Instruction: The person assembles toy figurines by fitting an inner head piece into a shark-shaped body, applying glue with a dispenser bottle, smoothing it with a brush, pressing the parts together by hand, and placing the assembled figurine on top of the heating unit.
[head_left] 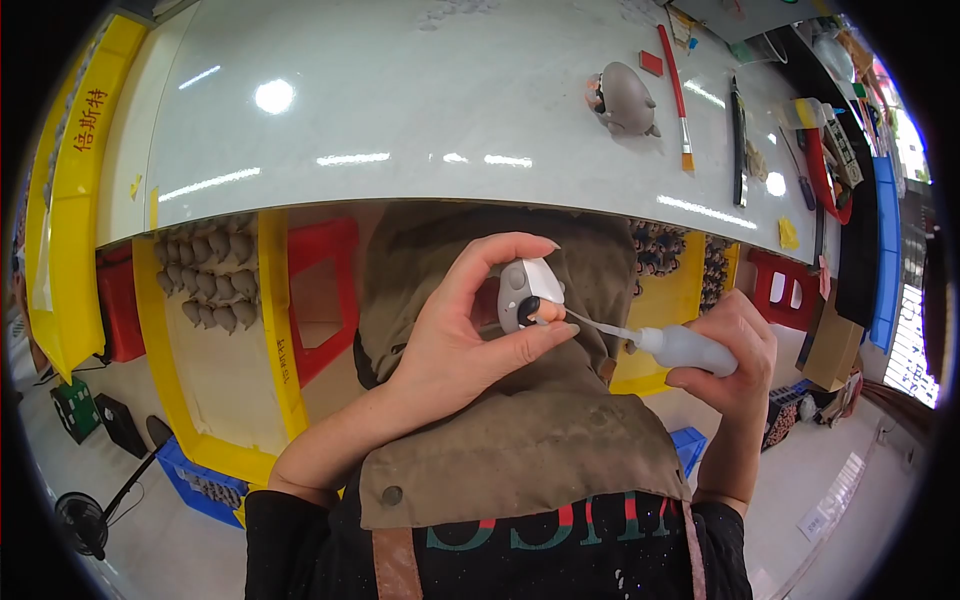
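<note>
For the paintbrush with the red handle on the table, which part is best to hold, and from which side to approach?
I would pinch the paintbrush by the near half of its red handle, from above, across its thin width. It lies flat, bristles at its near end, and a small red block sits close beside the far half, leaving less room.

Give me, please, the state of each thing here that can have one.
Left hand: closed on the held figure
Right hand: wrapped around the squeeze bottle
Held figure: off the table
Squeeze bottle: nozzle toward held figure, contact unclear
Second figure: resting on table, not held
Paintbrush: lying on table
Left lower yellow tray: partly filled with grey pieces
Fan: on or off unclear
</note>
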